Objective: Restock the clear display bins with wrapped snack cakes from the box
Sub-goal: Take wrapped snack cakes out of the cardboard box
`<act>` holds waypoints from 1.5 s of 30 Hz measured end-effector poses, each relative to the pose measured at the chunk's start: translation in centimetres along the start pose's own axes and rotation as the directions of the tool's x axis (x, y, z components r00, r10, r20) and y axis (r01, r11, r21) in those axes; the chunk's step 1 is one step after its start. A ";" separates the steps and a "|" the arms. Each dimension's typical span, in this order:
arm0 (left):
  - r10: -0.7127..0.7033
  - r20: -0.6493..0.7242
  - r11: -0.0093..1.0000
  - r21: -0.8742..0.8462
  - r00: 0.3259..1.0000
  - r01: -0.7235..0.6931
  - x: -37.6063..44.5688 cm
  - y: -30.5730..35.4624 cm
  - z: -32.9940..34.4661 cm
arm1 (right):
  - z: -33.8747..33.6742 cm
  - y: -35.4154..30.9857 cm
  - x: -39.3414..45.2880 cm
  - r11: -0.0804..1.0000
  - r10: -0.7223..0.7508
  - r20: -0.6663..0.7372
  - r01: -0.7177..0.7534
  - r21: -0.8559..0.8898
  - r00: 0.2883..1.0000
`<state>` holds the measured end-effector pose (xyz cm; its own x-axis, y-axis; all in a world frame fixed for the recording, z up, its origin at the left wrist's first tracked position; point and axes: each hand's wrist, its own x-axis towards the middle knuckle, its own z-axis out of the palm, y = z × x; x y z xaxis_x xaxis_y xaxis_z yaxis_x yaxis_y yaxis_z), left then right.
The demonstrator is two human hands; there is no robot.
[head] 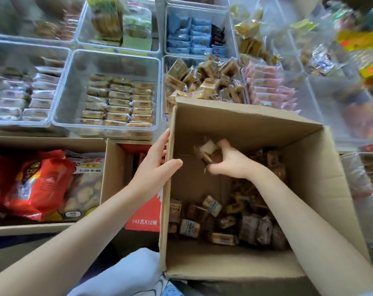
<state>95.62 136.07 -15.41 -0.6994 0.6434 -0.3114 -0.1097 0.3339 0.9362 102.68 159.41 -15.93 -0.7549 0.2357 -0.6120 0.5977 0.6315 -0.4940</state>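
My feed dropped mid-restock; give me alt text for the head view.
The right hand grips wrapped cakes inside the open box, while the left hand holds the box's left wall. More cakes lie on the box floor; clear bins of wrapped snacks stand beyond it.

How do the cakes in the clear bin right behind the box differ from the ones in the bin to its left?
The cakes in the bin behind the box lie jumbled and piled up to its rim; the cakes in the left bin sit in neat flat rows, low inside. The jumbled ones look chunky and square, the rowed ones long and flat. Both sorts are tan and individually wrapped.
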 end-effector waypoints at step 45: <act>0.106 -0.152 0.510 0.857 0.983 0.078 5.6 -20.3 -52.9 | 21.5 -53.4 33.4 0.705 -0.428 -0.223 0.169 -0.688 0.876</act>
<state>56.57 96.50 -27.55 -0.8063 0.5628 -0.1822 0.4947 0.8104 0.3138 51.39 117.73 -23.23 -0.9772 0.1008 -0.1869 0.1077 0.9938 -0.0270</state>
